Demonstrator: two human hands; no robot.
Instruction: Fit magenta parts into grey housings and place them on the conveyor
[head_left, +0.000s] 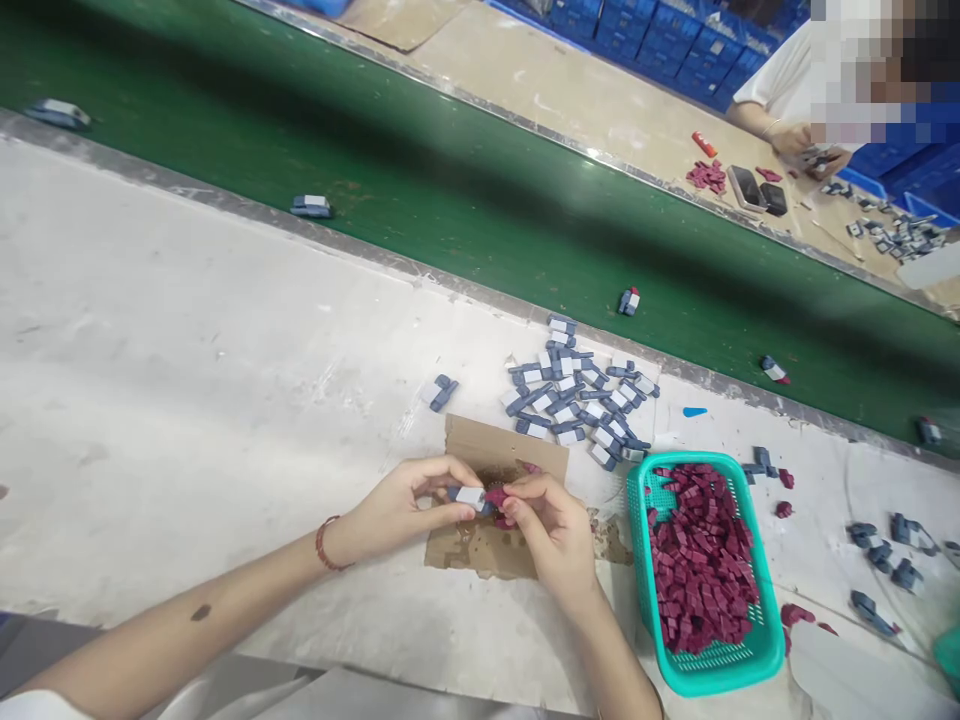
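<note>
Between the thumb and fingers of my left hand (427,497) is a small blue-grey plastic part with a white block (470,497). My right hand (551,530) pinches a small maroon piece (495,497) against the right end of that part. Both hands are above a stained piece of brown cardboard (457,440) on the white table. Just behind the cardboard lies a loose pile of similar blue-grey and white parts (566,385). To the right of my right hand stands a teal plastic basket (645,590) heaped with maroon pieces (701,560).
A green conveyor belt (450,200) runs beyond the table, carrying several parts. Across it a co-worker's hands (817,150) are over a bench with a phone (746,188) and more pieces. Loose dark parts (904,575) and a blue strip (695,412) lie near the basket.
</note>
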